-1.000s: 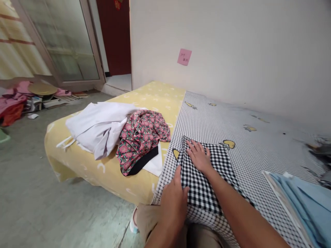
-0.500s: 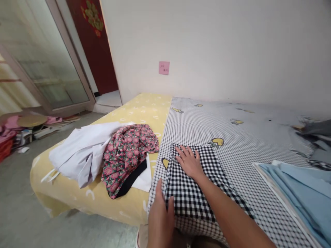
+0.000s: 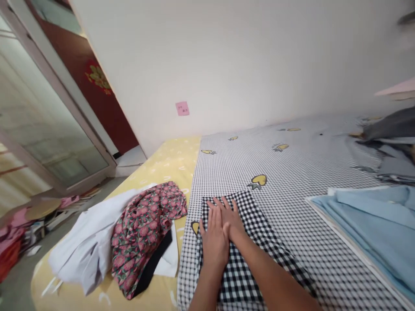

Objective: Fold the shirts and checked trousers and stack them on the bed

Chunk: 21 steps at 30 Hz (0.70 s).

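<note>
A folded black-and-white gingham cloth [image 3: 240,272], perhaps a garment, lies flat on the checked bedsheet [image 3: 220,172]. My left hand [image 3: 215,237] rests flat on it, fingers stretched out and pointing away from me. Beside it and partly under its fingers, my right hand [image 3: 231,220] also presses on the cloth with its fingers spread. The two hands touch each other near the cloth's far left part. Neither one grips anything. My forearms hide some of the cloth's near half.
Left, on a yellow sheet [image 3: 180,151], lie a floral garment [image 3: 142,229] and a white garment [image 3: 84,242]. Folded light blue clothes [image 3: 372,220] sit at the right, dark clothes [image 3: 392,125] behind them. A pink note [image 3: 182,108] is on the wall; assorted items [image 3: 35,220] cover the floor at left.
My left hand has moved from the cloth's near left edge forward onto its top, against my right hand. My right hand stays on the cloth. The view has tilted and shifted.
</note>
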### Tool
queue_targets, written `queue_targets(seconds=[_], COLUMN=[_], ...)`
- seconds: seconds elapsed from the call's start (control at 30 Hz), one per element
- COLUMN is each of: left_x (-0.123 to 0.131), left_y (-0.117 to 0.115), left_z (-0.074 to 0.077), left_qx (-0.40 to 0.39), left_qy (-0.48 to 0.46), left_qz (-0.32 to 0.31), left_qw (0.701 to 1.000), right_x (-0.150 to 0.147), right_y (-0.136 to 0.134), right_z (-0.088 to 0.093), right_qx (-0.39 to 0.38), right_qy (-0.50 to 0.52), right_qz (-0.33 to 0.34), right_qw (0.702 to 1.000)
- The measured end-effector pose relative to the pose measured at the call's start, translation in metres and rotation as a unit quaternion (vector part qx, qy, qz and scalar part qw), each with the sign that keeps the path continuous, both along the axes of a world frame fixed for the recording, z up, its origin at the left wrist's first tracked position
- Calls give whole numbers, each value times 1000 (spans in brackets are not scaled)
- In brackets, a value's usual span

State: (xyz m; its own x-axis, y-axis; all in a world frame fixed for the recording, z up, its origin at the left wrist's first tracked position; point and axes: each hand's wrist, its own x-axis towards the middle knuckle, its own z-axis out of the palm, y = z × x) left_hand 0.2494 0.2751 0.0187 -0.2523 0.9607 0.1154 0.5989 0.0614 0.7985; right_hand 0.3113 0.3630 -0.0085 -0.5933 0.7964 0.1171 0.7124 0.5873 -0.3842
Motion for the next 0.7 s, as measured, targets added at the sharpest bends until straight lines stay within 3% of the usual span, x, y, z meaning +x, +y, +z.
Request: queue_targets(seconds=[0.13, 0.3, 0.47, 0.7], left_x=[-14, -11, -9, -8], left_y=[-1, 2, 5, 7], left_z=[-24, -24, -26, -27], left_qx=[-2, -21, -8, -5], left_qy=[113, 167, 193, 227], left_qz=[31, 47, 58, 72], left_qw=[993, 985, 979, 971], right_x=[-1, 9, 45, 108], right_y=[3, 5, 19, 36], right_z=[7, 11, 14, 17], right_qx=[2, -9, -33, -105], right_qy=[29, 20, 13, -15], right_qz=[-12, -22, -136, -72], right_qw=[1000, 1000, 990, 992])
